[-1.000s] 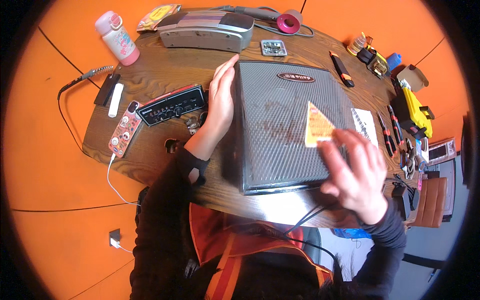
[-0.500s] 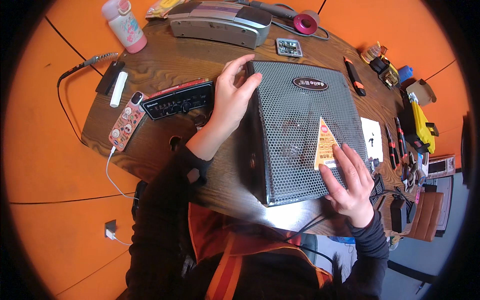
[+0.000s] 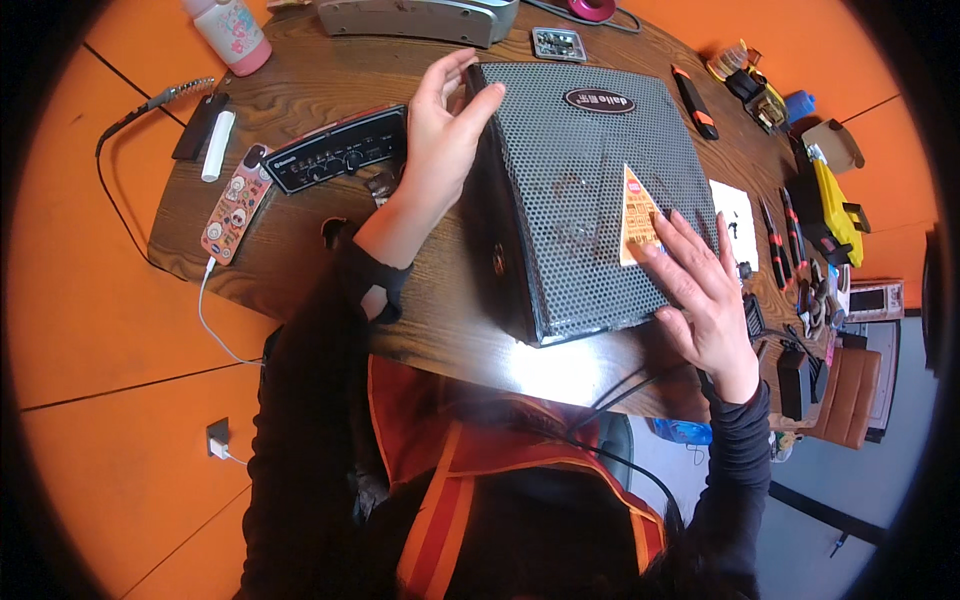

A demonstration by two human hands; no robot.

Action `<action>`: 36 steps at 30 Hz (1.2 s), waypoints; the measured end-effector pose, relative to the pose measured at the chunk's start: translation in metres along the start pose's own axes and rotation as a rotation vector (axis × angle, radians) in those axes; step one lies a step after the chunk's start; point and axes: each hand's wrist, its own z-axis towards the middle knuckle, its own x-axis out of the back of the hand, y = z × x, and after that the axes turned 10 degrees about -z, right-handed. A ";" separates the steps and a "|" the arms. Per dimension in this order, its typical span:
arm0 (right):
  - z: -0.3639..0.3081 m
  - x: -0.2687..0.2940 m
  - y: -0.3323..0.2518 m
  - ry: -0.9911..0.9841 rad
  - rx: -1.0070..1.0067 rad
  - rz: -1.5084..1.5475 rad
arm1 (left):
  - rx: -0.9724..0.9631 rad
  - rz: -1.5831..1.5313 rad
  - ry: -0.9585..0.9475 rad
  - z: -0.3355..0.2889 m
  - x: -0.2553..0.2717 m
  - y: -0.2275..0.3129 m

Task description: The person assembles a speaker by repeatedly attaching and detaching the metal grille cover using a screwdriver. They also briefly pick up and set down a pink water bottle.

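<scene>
A black speaker (image 3: 570, 270) with a metal mesh grille lies on the wooden table before me, grille up. My left hand (image 3: 440, 145) grips its far left corner, thumb on the near side of the edge and fingers over the far side. My right hand (image 3: 712, 305) rests on the right part of the grille with fingers stretched and apart. Its fingertips touch a yellow triangular sticker (image 3: 636, 225). Left of the speaker stands a black control panel (image 3: 335, 158) with a row of knobs. The speaker's underside is hidden.
A phone (image 3: 236, 205) on a white cable, a white stick (image 3: 218, 146) and a soldering iron (image 3: 180, 93) lie left. Beyond are a bottle (image 3: 232, 38), a grey device (image 3: 410, 18) and a tray of small parts (image 3: 558, 44). A utility knife (image 3: 694, 102) and pliers (image 3: 775, 243) lie right.
The whole scene has shifted upward in view. My right hand has slid a little to the right on the grille, its fingers straighter. My left hand keeps its hold on the corner.
</scene>
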 end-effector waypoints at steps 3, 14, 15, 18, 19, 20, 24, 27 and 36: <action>-0.012 0.000 -0.002 0.233 -0.128 0.225 | -0.084 0.190 0.078 -0.001 -0.001 0.019; -0.032 -0.059 0.013 0.523 -0.548 0.758 | -0.200 0.586 -0.176 -0.124 -0.031 0.064; -0.032 -0.062 0.014 0.529 -0.546 0.847 | -0.206 0.581 -0.159 -0.126 -0.033 0.062; -0.032 -0.068 0.014 0.570 -0.571 1.005 | -0.233 0.587 -0.122 -0.128 -0.040 0.060; -0.032 -0.068 0.014 0.597 -0.560 1.038 | -0.248 0.597 -0.113 -0.129 -0.042 0.059; -0.032 -0.069 0.014 0.579 -0.578 1.082 | -0.258 0.607 -0.107 -0.129 -0.044 0.058; -0.032 -0.068 0.013 0.556 -0.558 1.174 | -0.266 0.634 -0.082 -0.135 -0.047 0.055; -0.032 -0.069 0.013 0.551 -0.564 1.172 | -0.273 0.619 -0.079 -0.136 -0.044 0.051; -0.036 -0.060 -0.001 0.592 -0.488 1.019 | -0.132 0.237 -0.155 -0.129 -0.033 0.050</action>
